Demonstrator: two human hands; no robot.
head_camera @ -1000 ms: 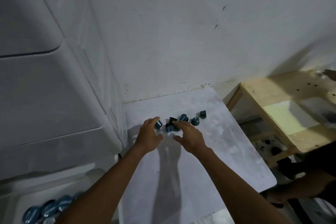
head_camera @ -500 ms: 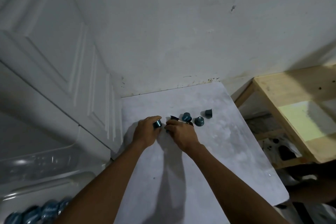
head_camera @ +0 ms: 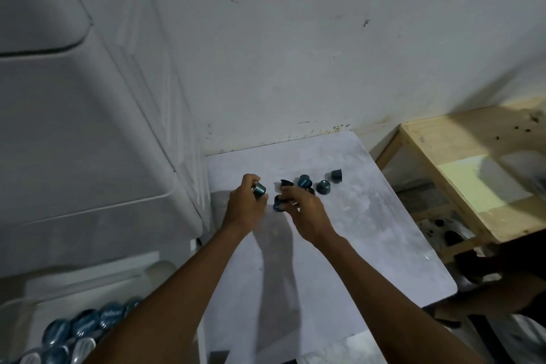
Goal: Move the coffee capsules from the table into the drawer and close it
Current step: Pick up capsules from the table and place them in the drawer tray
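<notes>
The left hand (head_camera: 245, 207) has its fingers clamped on one small teal metal coffee capsule (head_camera: 260, 189), held above the pale grey surface (head_camera: 369, 230). The right hand (head_camera: 304, 213) pinches a second capsule (head_camera: 277, 204). Four loose capsules (head_camera: 323, 187) lie just beyond the right fingers. The white open drawer (head_camera: 88, 284), holding capsules, lies down-left, nearer the left hand.

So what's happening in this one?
A person is gathering small blue coffee capsules off a pale grey table. The left hand pinches one blue capsule in its fingertips; the right hand closes on another capsule. Four more capsules lie in a loose cluster just beyond the hands. At lower left, the white drawer is open, with blue capsules already inside.
</notes>
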